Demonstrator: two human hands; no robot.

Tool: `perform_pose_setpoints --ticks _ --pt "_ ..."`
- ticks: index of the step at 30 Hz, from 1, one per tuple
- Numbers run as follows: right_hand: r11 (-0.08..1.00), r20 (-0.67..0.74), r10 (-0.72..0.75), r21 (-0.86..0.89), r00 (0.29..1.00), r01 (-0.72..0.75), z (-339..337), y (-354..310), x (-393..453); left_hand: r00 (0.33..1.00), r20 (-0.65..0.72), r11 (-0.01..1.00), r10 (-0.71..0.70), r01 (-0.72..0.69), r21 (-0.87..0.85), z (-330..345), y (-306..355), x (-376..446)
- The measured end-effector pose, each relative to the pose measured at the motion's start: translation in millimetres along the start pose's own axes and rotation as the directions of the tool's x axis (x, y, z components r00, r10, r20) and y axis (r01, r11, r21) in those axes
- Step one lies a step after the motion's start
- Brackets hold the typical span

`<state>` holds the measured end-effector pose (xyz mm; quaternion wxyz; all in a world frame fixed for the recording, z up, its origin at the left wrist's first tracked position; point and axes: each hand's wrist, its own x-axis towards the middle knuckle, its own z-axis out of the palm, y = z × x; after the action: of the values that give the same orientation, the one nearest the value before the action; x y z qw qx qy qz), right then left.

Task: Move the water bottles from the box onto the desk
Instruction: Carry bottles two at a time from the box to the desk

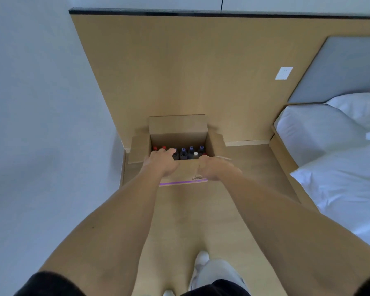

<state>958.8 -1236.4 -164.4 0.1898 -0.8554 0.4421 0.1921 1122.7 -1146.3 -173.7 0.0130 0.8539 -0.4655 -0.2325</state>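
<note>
1. Head view, the box: an open cardboard box (181,144) stands on the wooden floor (239,167) against a tan wall panel (169,71), flaps folded outward. The water bottles (183,153) stand upright inside in a row, caps showing red, purple and one white. None is out yet, and no desk is in view.

2. Head view, the hands: both arms reach down to the near edge of the box. The left hand (161,162) lies over the near left corner, fingers loosely spread, with fingertips (171,151) at the caps nearest that corner. Whether it is pinching a cap or only touching cannot be told. The right hand (215,167) sits at the near right rim, fingers curled downward; what they close round, if anything, is hidden by the hand itself.

3. Head view, surroundings: a bed with white bedding (340,157) stands to the right, a white wall plate (283,73) is on the panel, and a white shoe (201,259) shows below.

4. Risks, as I judge them: the bottles are packed close, so a cap-only pinch could slip as a bottle is drawn up, dropping it back onto its neighbours. A pull against the near wall could drag or tip the light box. With the desk out of sight, a carried bottle could also clip a raised flap.
</note>
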Motion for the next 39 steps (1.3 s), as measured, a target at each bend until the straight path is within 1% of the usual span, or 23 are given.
perform_pose_setpoints --ticks 5,11,17,22,26,31,35,39 --pt "0.997 0.018 0.03 0.077 0.999 -0.031 -20 7 75 1.0 0.014 1.0 -0.01 0.01 0.01 -10 -4 75" --pt "0.996 0.045 -0.026 0.083 0.999 0.022 -54 12 202 0.999 0.02 0.999 -0.037 0.037 0.007 -32 -1 189" --pt "0.997 0.15 -0.053 0.063 0.987 0.044 -93 25 330 0.993 0.086 0.996 -0.083 0.086 -0.039 -57 16 305" --pt "0.998 0.212 -0.055 0.046 0.976 0.046 -107 34 409 0.989 0.118 0.995 -0.09 0.095 -0.04 -62 18 373" --pt "0.998 0.246 -0.056 0.03 0.968 0.05 -96 33 454 0.983 0.149 0.991 -0.107 0.119 -0.069 -48 10 409" --pt "0.999 0.283 -0.052 0.031 0.958 0.045 -68 38 506 0.972 0.201 0.989 -0.124 0.138 -0.058 -17 -10 457" --pt "0.996 0.284 -0.021 0.085 0.959 -0.003 -40 47 539 0.963 0.238 0.989 -0.13 0.142 -0.035 16 -33 500" --pt "0.993 0.287 0.008 0.114 0.958 -0.042 4 56 579 0.953 0.28 0.991 -0.113 0.127 -0.034 63 -51 540"
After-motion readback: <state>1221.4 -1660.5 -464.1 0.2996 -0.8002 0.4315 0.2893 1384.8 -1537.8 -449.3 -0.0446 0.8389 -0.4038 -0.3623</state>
